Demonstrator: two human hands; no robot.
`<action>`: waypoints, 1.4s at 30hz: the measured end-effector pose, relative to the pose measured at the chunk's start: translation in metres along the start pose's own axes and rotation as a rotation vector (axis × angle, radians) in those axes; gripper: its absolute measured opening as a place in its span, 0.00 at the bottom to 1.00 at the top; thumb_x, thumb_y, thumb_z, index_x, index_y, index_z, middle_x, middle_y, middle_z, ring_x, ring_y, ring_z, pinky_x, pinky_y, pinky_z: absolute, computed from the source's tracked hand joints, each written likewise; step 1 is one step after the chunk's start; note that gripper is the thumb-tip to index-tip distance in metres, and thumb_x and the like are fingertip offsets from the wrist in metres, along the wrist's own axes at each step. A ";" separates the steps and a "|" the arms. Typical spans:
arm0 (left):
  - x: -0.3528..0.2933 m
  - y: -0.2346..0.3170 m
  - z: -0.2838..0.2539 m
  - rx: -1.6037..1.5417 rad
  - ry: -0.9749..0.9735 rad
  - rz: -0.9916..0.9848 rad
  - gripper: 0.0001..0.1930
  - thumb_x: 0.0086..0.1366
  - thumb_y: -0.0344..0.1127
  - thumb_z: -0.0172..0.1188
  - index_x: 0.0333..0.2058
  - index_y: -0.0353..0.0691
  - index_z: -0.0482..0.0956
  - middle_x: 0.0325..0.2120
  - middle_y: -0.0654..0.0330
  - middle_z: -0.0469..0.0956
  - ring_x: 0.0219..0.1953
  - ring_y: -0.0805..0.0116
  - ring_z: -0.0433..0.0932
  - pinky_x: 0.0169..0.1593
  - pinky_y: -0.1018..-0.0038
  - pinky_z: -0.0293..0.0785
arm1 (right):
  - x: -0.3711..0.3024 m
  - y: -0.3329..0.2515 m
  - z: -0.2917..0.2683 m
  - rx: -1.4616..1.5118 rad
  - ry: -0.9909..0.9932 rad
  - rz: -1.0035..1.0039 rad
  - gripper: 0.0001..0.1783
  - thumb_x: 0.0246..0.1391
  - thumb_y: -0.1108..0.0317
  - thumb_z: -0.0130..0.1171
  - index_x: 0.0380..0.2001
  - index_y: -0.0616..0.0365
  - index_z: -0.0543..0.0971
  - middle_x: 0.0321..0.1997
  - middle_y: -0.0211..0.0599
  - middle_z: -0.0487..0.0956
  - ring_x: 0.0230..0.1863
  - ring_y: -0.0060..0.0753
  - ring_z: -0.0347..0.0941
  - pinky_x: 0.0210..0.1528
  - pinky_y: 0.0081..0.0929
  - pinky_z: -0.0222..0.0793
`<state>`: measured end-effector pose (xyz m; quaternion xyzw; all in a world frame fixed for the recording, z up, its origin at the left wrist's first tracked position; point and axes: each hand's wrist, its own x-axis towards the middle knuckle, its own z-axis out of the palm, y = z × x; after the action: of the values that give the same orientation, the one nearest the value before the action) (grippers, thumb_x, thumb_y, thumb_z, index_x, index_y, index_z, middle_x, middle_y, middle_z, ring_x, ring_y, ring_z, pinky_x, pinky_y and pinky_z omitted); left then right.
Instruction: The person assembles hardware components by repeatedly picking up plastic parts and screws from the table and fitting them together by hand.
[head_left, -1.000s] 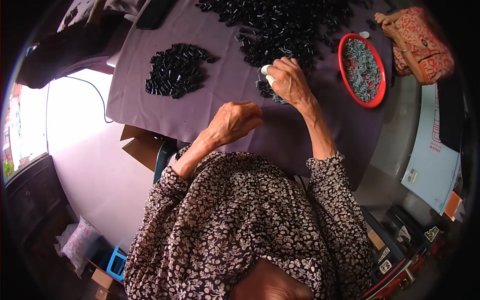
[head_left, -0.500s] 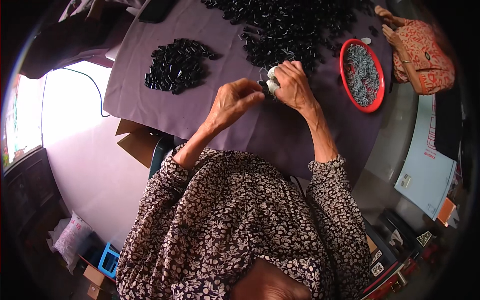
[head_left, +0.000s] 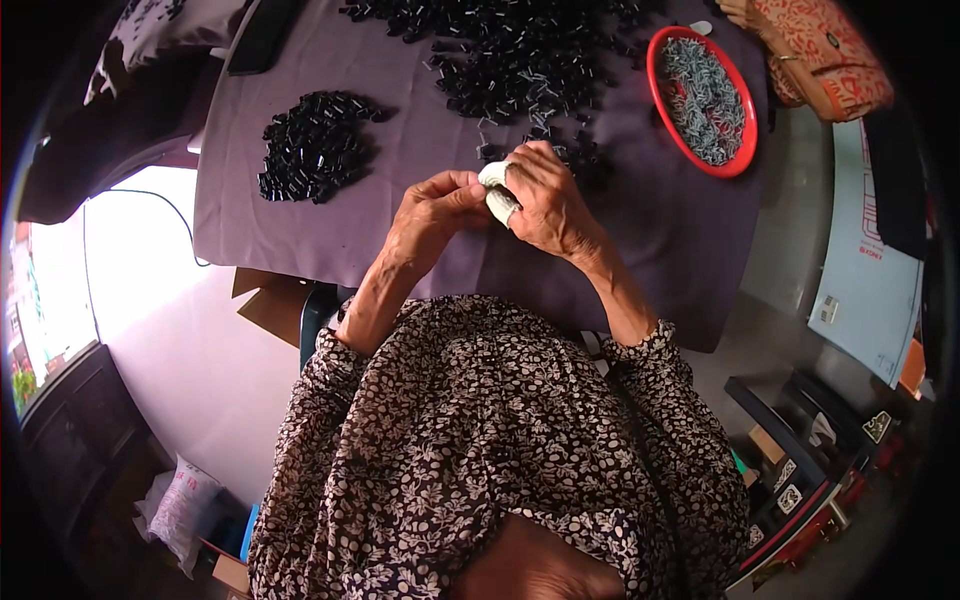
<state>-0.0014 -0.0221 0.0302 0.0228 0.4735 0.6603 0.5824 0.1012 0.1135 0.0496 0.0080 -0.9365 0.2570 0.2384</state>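
Observation:
My two hands meet above the purple cloth. My left hand (head_left: 432, 218) has its thumb and fingers pinched together against the wrapped fingertips of my right hand (head_left: 550, 205). Pale white wrapping (head_left: 494, 175) covers the thumb and a finger of that right hand, which are curled inward. Whatever lies between the fingertips is hidden or too small to name. Just beyond the hands spreads a large heap of small black plastic pieces (head_left: 520, 70), with a few thin metal bits among its near ones. A smaller black pile (head_left: 316, 146) lies to the left.
A red bowl (head_left: 738, 166) of small grey metal screws or pins (head_left: 704, 105) stands at the right. Past it is another person's forearm and orange patterned clothing (head_left: 825, 55). A dark flat object (head_left: 264, 38) rests at the far left of the purple tablecloth (head_left: 410, 125).
My hands have come together; a gap showed between them before, with a small black piece at the right fingertips. The whole view has shifted a little.

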 end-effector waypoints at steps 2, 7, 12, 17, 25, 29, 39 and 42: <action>0.000 -0.003 0.001 -0.043 -0.014 -0.009 0.06 0.58 0.32 0.58 0.32 0.36 0.75 0.27 0.61 0.76 0.30 0.73 0.75 0.38 0.77 0.72 | -0.003 -0.001 0.001 0.042 -0.022 0.027 0.12 0.32 0.76 0.58 0.26 0.66 0.72 0.29 0.45 0.73 0.34 0.46 0.70 0.46 0.38 0.63; 0.002 -0.002 -0.001 -0.036 0.009 0.100 0.05 0.58 0.31 0.57 0.32 0.36 0.74 0.28 0.60 0.76 0.31 0.72 0.75 0.37 0.75 0.73 | 0.003 -0.001 -0.016 0.104 0.030 0.136 0.11 0.38 0.78 0.58 0.31 0.62 0.76 0.29 0.41 0.75 0.34 0.42 0.71 0.39 0.32 0.67; 0.001 0.004 -0.005 -0.046 0.027 0.146 0.04 0.59 0.31 0.55 0.31 0.37 0.74 0.26 0.64 0.74 0.28 0.75 0.72 0.37 0.77 0.70 | -0.001 0.042 -0.029 0.034 0.111 0.339 0.10 0.40 0.79 0.56 0.32 0.61 0.76 0.29 0.40 0.76 0.30 0.39 0.73 0.32 0.29 0.67; 0.001 0.007 -0.009 -0.059 0.036 0.170 0.06 0.59 0.30 0.55 0.34 0.36 0.74 0.26 0.64 0.73 0.28 0.75 0.72 0.37 0.78 0.69 | 0.014 0.054 -0.030 -0.034 0.001 0.330 0.10 0.40 0.80 0.54 0.30 0.62 0.76 0.29 0.41 0.76 0.28 0.39 0.73 0.31 0.27 0.67; 0.004 0.012 -0.018 -0.101 0.002 0.201 0.08 0.59 0.29 0.55 0.37 0.35 0.74 0.27 0.64 0.74 0.29 0.74 0.72 0.38 0.78 0.69 | 0.037 0.050 0.011 -0.177 -0.178 -0.055 0.05 0.39 0.77 0.53 0.22 0.56 0.75 0.20 0.34 0.70 0.25 0.36 0.70 0.29 0.32 0.65; 0.005 0.013 -0.022 -0.124 -0.003 0.219 0.08 0.59 0.29 0.55 0.37 0.35 0.74 0.28 0.63 0.74 0.30 0.74 0.72 0.39 0.78 0.69 | 0.040 0.057 0.018 -0.286 -0.334 -0.121 0.06 0.40 0.78 0.49 0.24 0.57 0.75 0.22 0.34 0.70 0.26 0.37 0.69 0.28 0.31 0.63; 0.012 0.015 -0.021 -0.072 0.020 0.223 0.07 0.59 0.29 0.55 0.36 0.36 0.74 0.29 0.64 0.74 0.30 0.75 0.72 0.38 0.78 0.70 | 0.040 0.063 0.009 -0.179 -0.304 -0.121 0.05 0.36 0.78 0.52 0.20 0.58 0.68 0.21 0.38 0.72 0.26 0.40 0.70 0.32 0.33 0.61; 0.013 0.021 -0.009 -0.028 0.025 0.218 0.06 0.59 0.29 0.55 0.36 0.36 0.74 0.29 0.63 0.75 0.30 0.75 0.73 0.38 0.78 0.70 | 0.042 0.052 -0.012 -0.107 -0.252 -0.026 0.05 0.39 0.76 0.55 0.24 0.61 0.71 0.26 0.41 0.74 0.29 0.43 0.70 0.36 0.34 0.62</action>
<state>-0.0267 -0.0144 0.0320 0.0577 0.4661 0.7267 0.5014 0.0623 0.1688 0.0530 0.0396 -0.9713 0.2005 0.1220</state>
